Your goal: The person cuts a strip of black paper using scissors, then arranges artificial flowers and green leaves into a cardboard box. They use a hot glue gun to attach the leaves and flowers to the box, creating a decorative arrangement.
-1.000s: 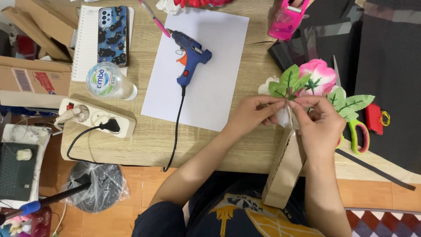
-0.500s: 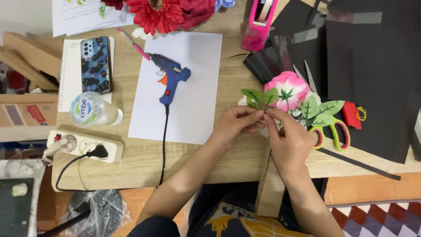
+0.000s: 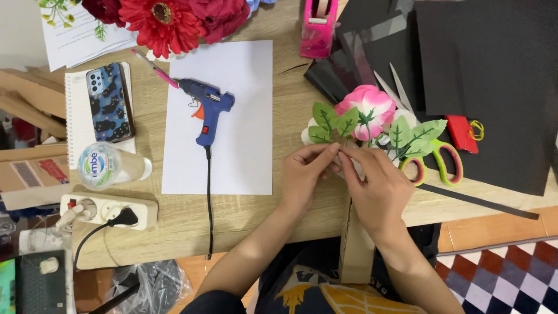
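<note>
Pinching leaf sprig (image 3: 332,126), both hands (image 3: 343,180).

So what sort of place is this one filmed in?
Most likely a home craft table. A blue glue gun lies on white paper, both hands work at an artificial pink flower, and scissors and black sheets lie beside it.

hands (image 3: 343,177) pinching pink flower (image 3: 372,113), glue gun (image 3: 204,104)

Light wooden table (image 3: 273,215) across the middle; orange floor tiles (image 3: 500,224) at five o'clock, beside a checkered rug (image 3: 505,273).
</note>
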